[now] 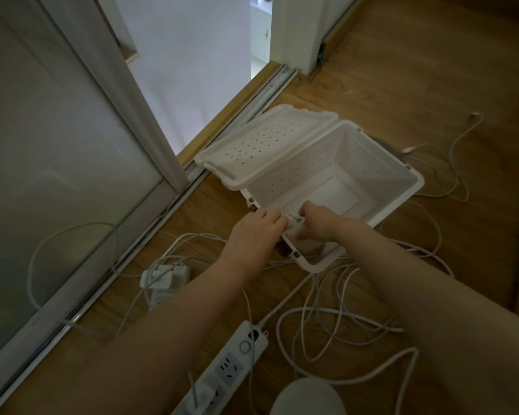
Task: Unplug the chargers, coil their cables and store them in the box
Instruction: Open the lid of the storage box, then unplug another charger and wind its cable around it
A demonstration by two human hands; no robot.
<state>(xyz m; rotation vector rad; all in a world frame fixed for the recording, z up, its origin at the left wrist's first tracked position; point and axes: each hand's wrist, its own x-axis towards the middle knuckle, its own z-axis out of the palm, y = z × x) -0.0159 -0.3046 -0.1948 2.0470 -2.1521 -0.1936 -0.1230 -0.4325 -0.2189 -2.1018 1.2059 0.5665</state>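
Hands: two; the left hand (259, 227) and the right hand (318, 218) are both gripping one charger (294, 223), fingers curled on it.
Chargers: two; the held one is hanging over the near rim of the box (402, 187), and the other charger (162, 275) is lying on the floor (402, 85) beside the glass door (57, 145).
Box: one, standing on the floor, with its lid (267, 139) leaning open on the far left side.
Power strip (237, 363): one, lying between the forearms.
Cables (342, 322): white, sprawling tangled around the box; their number cannot be told.
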